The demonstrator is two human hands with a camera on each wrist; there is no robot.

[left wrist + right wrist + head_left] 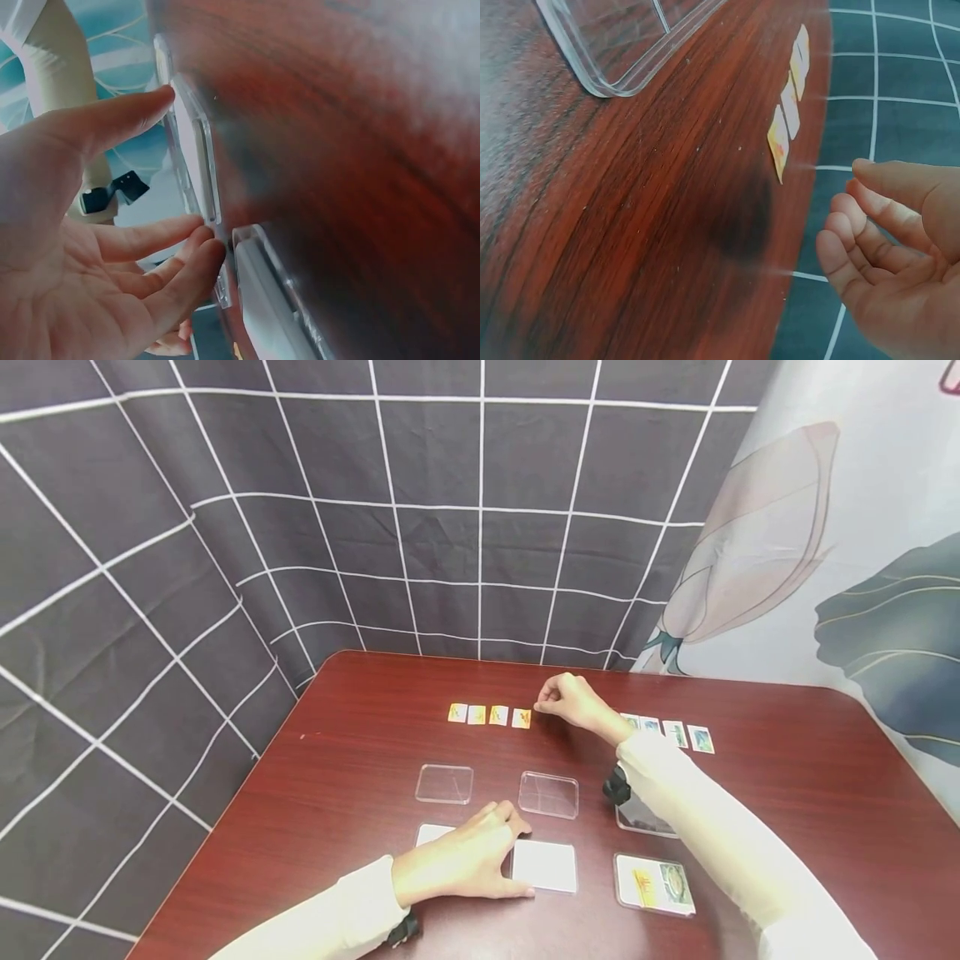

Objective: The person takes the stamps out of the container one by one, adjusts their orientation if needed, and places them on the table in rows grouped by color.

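Observation:
In the head view, my left hand spans a clear plastic case with a white insert. Its thumb and fingertips meet opposite edges of that case, which lies flat on the table. My right hand hovers over the back of the table, just right of a row of small yellow-and-white cards. In the right wrist view its fingers are loosely bent, thumb and index tips close together; I see no card between them. Another white-filled case is partly hidden by the left hand.
Two clear covers lie mid-table; another is partly under the right forearm. Nearer, a case holds a yellow and a green picture. Several blue-green picture cards line the back right. A grey gridded curtain borders the table.

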